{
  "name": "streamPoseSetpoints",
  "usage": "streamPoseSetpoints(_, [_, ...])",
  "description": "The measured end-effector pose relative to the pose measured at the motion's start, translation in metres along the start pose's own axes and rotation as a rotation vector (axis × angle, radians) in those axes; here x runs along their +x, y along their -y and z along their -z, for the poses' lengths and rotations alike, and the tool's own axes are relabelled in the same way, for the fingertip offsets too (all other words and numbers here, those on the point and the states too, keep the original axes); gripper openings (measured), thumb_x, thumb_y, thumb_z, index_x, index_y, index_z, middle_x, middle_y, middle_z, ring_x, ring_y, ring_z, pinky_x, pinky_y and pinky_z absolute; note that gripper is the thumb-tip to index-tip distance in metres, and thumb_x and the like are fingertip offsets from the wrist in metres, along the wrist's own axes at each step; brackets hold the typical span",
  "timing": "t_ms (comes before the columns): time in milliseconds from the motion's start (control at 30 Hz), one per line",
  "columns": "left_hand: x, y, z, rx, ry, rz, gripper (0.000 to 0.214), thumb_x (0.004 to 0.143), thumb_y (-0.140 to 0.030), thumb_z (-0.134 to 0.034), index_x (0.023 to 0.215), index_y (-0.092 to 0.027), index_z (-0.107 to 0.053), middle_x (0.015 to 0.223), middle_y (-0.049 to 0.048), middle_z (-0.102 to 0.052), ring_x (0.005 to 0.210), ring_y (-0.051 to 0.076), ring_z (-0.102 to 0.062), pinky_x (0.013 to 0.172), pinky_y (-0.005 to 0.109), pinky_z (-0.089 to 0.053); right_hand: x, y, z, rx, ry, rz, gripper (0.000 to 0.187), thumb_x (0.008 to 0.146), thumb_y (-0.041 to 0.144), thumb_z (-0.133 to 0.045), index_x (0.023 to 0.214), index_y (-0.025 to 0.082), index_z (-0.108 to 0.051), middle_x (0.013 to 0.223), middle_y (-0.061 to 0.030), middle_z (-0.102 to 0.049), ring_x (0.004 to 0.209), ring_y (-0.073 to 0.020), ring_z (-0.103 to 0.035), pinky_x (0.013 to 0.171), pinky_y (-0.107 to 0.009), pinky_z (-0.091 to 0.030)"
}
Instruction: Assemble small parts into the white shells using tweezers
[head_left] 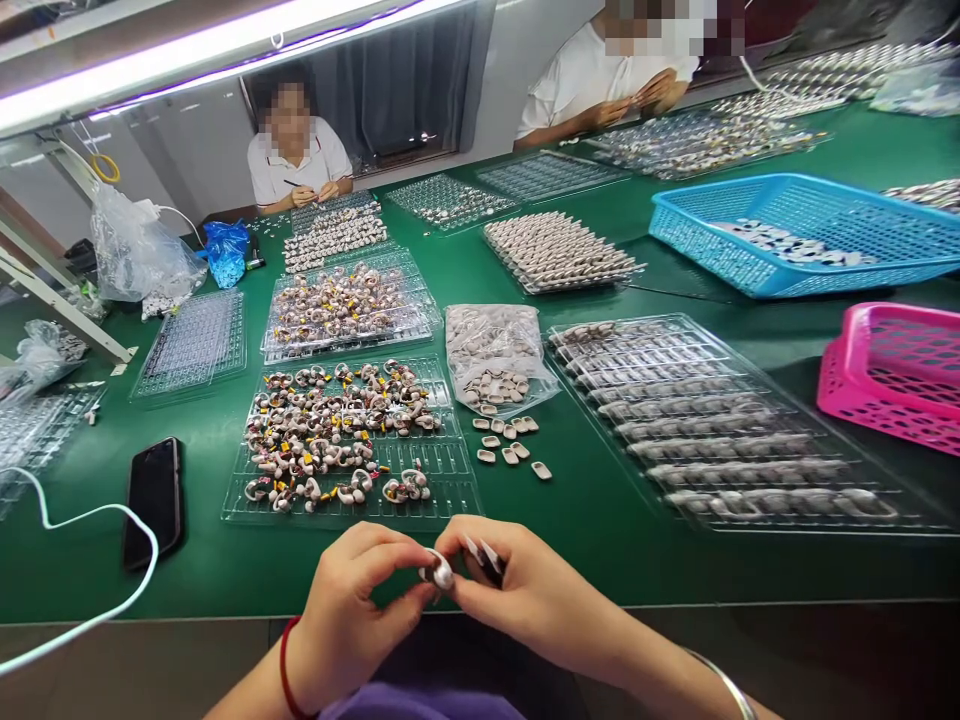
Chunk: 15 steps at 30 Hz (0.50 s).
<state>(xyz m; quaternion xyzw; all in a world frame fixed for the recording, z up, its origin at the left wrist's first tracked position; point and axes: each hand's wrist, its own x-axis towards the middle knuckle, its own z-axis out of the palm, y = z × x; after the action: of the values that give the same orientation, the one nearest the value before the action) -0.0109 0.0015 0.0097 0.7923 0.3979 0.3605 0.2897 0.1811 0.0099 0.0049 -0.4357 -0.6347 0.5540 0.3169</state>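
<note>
My left hand (367, 600) pinches a small white rounded part (442, 574) between thumb and fingers, just above the table's front edge. My right hand (517, 590) grips the same part from the other side. Tucked in the right hand is a dark tool with two pale pointed tips (486, 556), which looks like tweezers. Beyond the hands, a clear tray (450, 490) carries rows of white curved parts with yellow and dark bits (330, 430). To its right lie several loose beige oval caps (514, 453), beside a plastic bag of more caps (495, 345).
A phone (154, 500) and a white cable (97, 515) are at left. A second loaded tray (345, 305) stands behind, a tray of grey parts (720, 420) at right. Blue (795, 240) and pink baskets (892, 370) stand beyond it. Two people (300, 165) sit across the green table (202, 560).
</note>
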Motion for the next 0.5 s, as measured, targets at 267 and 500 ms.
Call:
streamPoseSetpoints(267, [0.006, 0.006, 0.004, 0.066, -0.04, -0.266, 0.026, 0.085, -0.01, -0.066, 0.108, -0.023, -0.068, 0.094, 0.0082, -0.076, 0.084, 0.019, -0.069, 0.075, 0.03, -0.058, 0.013, -0.004, 0.005, 0.442, 0.145, -0.252, 0.023, 0.066, 0.031, -0.076, 0.066, 0.014, -0.061, 0.05, 0.0079, -0.043, 0.047, -0.0056, -0.028, 0.044, -0.02, -0.02])
streamPoseSetpoints(500, [-0.002, 0.014, 0.002, 0.027, -0.087, -0.286, 0.036, 0.088, -0.013, -0.064, 0.12, -0.028, -0.066, 0.099, 0.008, -0.076, 0.088, 0.02, -0.071, 0.076, 0.033, -0.06, 0.012, -0.006, -0.002, 0.761, 0.142, -0.449, 0.038, 0.05, 0.036, -0.091, 0.064, 0.014, -0.063, 0.049, 0.0102, -0.042, 0.04, -0.0014, -0.02, 0.041, -0.021, -0.01])
